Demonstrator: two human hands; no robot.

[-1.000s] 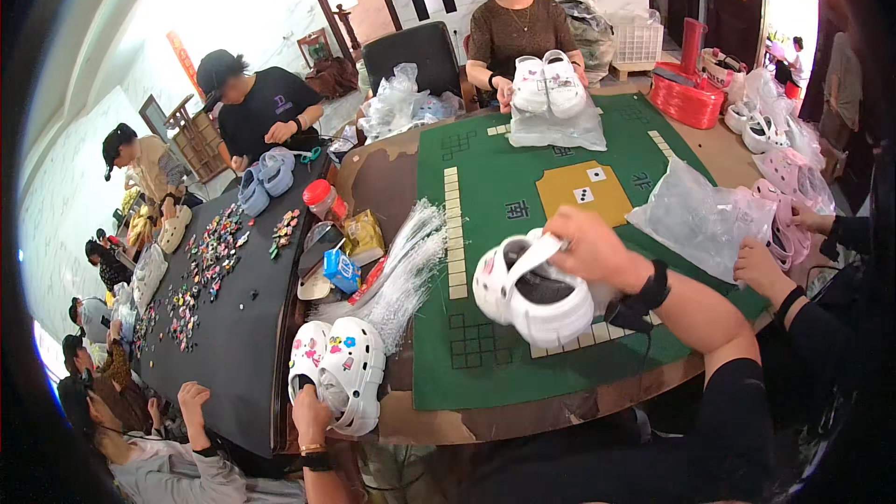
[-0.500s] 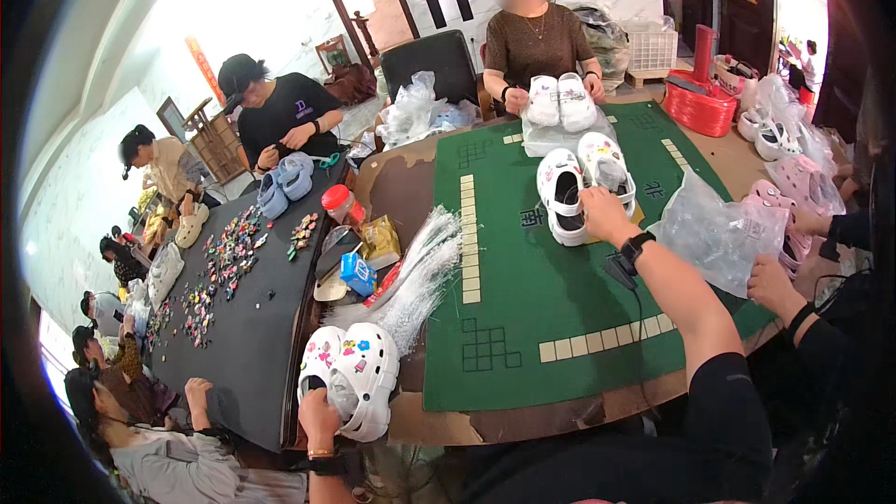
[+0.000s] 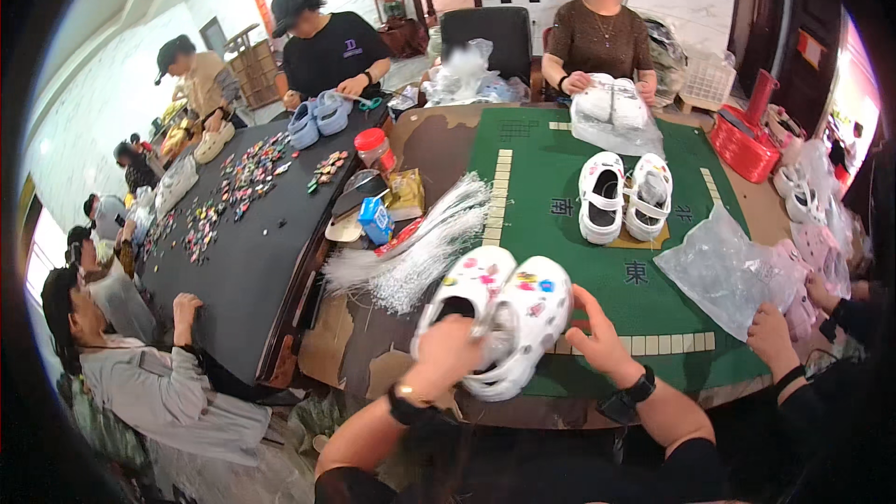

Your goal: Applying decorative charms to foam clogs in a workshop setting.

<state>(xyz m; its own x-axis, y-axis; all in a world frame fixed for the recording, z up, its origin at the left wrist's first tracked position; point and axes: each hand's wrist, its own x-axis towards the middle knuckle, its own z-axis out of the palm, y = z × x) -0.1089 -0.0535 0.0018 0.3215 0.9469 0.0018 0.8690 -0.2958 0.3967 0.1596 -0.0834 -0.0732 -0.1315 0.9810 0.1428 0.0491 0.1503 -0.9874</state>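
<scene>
Green mat (image 3: 537,173) covers much of the brown tbl (image 3: 425,154) around my R hand (image 3: 602,341); marble-look wall (image 3: 695,14) way beyond it. My L hand (image 3: 448,350) is clamped on the heel end of the decorated white clogs (image 3: 534,317), toes away from me. R hand: fingers apart, just R of the clogs, can't tell if touching. 2nd white pr. (image 3: 637,210) sits past my R hand, clear plastic bag (image 3: 714,261) to its R. Past my L hand, leftward: thin white strips (image 3: 411,261), blue pack (image 3: 375,220), then loose charms (image 3: 252,168) on a black tbl (image 3: 261,289).
</scene>
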